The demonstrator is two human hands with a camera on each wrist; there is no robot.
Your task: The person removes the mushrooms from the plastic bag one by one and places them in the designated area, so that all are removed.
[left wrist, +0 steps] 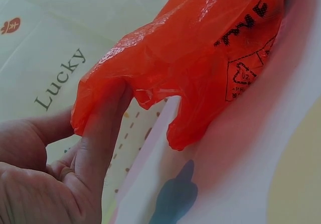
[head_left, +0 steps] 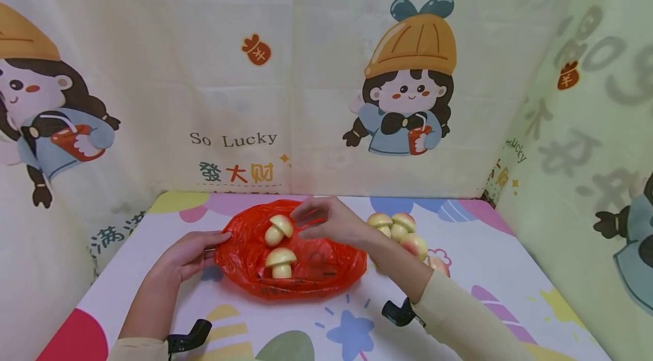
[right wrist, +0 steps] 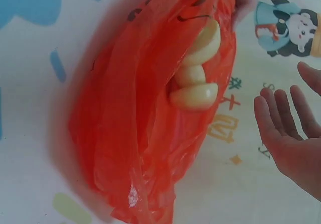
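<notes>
A red plastic bag lies on the table with its mouth spread wide. Two cream toy mushrooms show inside it, one behind the other. My left hand holds the bag's left edge; in the left wrist view, thumb and fingers grip the thin plastic. Over the bag's far right part hovers my right hand, fingers parted and holding nothing. The right wrist view shows this hand with loosely spread fingers, apart from the mushrooms.
More toy mushrooms with pink-tinged caps are grouped right of the bag, partly behind my right forearm. A round yellow-pink piece lies with them. Printed cloth walls stand behind and at both sides of the patterned table.
</notes>
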